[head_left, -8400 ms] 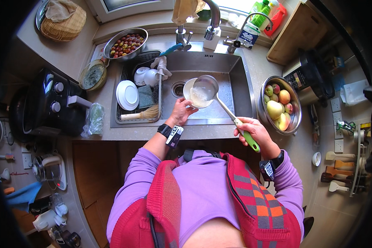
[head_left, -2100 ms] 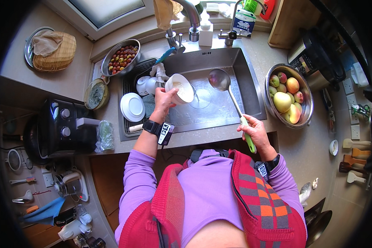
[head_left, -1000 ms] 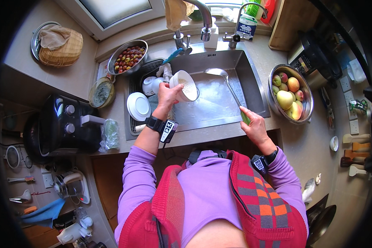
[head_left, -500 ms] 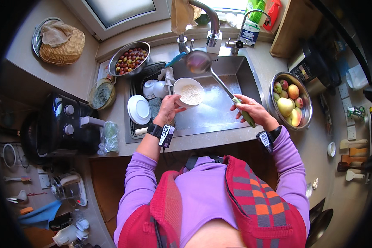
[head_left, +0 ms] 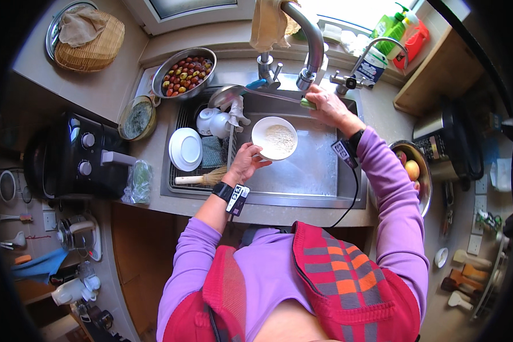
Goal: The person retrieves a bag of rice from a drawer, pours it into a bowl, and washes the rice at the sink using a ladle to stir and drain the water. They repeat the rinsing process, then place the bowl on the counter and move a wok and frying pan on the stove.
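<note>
- From my remote view, the left hand [head_left: 246, 163] has its fingers closed on the near-left edge of the white bowl [head_left: 260, 135], with pale grains [head_left: 280, 138] inside.
- I see that bowl held over the sink [head_left: 319, 183], just right of the dish rack [head_left: 184, 121].
- The right hand [head_left: 332, 108] has its fingers wrapped around the green grip of the ladle [head_left: 226, 96], near the faucet [head_left: 313, 54].
- The ladle reaches left, its head over the rack's far part.
- In the rack I make out white dishes [head_left: 186, 149] and a brush [head_left: 202, 178].
- On the tabletop [head_left: 268, 214], a metal basin [head_left: 424, 199] with fruit sits right of the sink.
</note>
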Demonstrator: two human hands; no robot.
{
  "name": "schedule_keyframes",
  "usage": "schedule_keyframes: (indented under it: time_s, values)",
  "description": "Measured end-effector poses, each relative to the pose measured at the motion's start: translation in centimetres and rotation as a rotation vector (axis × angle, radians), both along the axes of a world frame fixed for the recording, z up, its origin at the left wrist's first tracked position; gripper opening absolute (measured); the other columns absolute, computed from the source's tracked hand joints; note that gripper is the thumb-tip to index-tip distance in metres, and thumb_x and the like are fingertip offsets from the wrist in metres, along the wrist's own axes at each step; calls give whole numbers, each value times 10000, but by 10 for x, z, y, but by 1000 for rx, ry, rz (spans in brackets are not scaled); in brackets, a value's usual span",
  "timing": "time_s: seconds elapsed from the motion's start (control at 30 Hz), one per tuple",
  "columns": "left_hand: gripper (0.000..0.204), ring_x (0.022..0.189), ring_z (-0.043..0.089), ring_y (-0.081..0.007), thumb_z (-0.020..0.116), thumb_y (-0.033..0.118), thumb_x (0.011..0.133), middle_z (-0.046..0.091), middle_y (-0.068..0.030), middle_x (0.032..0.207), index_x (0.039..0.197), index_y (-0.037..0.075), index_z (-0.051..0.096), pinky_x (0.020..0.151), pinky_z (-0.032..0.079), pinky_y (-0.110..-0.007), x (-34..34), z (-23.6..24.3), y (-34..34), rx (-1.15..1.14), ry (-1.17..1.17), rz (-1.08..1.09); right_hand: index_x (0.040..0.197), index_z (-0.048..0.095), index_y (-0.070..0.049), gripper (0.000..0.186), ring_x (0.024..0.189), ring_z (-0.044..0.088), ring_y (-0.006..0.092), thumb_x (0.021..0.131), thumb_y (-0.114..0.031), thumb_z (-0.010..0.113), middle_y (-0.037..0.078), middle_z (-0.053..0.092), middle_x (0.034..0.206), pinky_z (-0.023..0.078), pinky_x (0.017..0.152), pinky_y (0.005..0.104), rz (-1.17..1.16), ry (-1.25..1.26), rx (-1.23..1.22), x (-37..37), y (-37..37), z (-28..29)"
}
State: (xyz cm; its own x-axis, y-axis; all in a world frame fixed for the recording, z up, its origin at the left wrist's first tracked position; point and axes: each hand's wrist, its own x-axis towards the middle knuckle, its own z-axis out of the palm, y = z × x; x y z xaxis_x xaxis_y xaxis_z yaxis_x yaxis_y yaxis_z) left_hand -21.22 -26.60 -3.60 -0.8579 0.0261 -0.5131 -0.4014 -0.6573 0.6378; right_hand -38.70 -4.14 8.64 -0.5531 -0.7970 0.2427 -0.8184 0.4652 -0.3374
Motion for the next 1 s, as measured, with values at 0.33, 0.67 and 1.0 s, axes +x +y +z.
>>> schedule_keyframes:
  time_s: [0.33, 0.67, 1.0]
  values:
    - [376, 1014, 540, -284, 559, 82, 804, 490, -134, 1090, 1129, 27, 378, 846, 475, -527, -14, 9, 19, 45, 19, 33, 672, 522, 3, 108, 1144, 479, 369, 572, 27, 556, 209, 439, 1308, 444, 888, 395, 166, -214, -116, -99, -71, -42]
    - [488, 1030, 527, -289, 570, 61, 785, 442, -162, 1143, 1195, 28, 307, 836, 494, -499, -23, 3, 33, 38, 2, 106, 883, 587, -8, 196, 865, 617, 312, 687, 2, 581, 200, 566, 1142, 495, 723, 359, 93, -438, -265, -88, -64, -41]
    - [500, 1056, 516, -300, 558, 55, 794, 428, -175, 1174, 1215, 23, 292, 853, 486, -501, -26, 3, 37, 43, -1, 70, 899, 598, -20, 186, 797, 617, 208, 714, -31, 582, 129, 582, 1165, 487, 675, 297, 129, -238, -154, -72, -51, -37]
